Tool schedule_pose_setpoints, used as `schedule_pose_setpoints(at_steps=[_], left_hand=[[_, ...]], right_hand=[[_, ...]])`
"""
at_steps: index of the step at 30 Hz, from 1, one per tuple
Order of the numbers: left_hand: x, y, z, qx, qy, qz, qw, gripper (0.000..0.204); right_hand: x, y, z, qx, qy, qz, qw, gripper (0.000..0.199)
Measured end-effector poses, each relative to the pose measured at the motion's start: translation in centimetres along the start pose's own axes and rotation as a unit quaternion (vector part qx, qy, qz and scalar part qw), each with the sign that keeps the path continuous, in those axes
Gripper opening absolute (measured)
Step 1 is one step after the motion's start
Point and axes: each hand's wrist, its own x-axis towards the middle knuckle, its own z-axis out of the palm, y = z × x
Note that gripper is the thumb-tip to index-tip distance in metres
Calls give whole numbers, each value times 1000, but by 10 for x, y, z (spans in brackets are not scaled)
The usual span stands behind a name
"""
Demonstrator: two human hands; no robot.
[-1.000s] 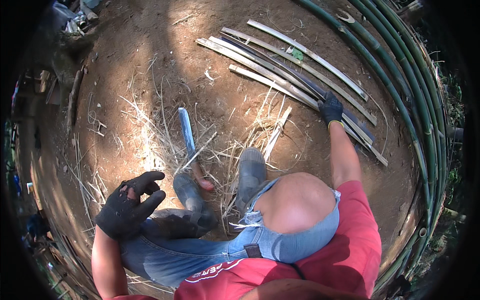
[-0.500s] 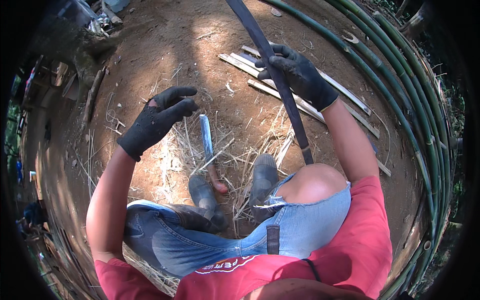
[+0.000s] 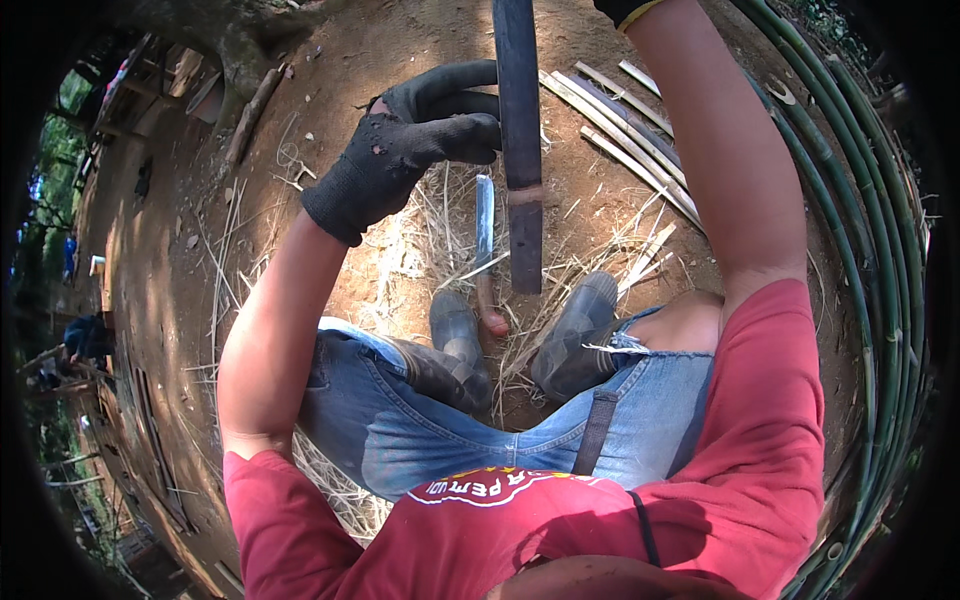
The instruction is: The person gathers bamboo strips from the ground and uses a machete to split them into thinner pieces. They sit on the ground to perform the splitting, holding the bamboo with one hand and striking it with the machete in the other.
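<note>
A long dark bamboo strip (image 3: 520, 120) with a pale brown node ring hangs upright in front of me, its upper end beyond the top edge. Beside its left edge is my left hand (image 3: 405, 130) in a worn black glove, fingers bent and apart from the thumb. The fingertips reach the strip's edge; whether they touch it is unclear. Of my right hand (image 3: 622, 8), only the glove's cuff end shows at the top; its fingers are out of view. On the ground between my boots lies a knife (image 3: 485, 225) with a bluish blade and wooden handle.
Several pale split slats (image 3: 630, 140) lie on the dirt beyond my right boot (image 3: 580, 335). Long green bamboo poles (image 3: 870, 260) curve along the right side. Shavings and straw (image 3: 420, 225) litter the ground around my feet. A short log (image 3: 255, 115) lies at the far left.
The dark strip has swung from a slant to upright, its lower end moving left off my knee. My right hand has gone up mostly out of view; my left hand has come up to the strip.
</note>
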Motion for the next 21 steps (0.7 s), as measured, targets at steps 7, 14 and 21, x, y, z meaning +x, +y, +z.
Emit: schedule_pose_setpoints(at_steps=[7,14,21], left_hand=[[-8,-8,22,-40,-57,-30,997,50],[-7,5,42,-40,-43,-69,996,48],[-4,6,48,-28,-48,-87,995,49]], right_hand=[[-2,-10,-39,120,112,51,985,28],[-19,-22,-58,-132,4,-74,989,26],[-12,-20,-55,88,133,38,986,31]])
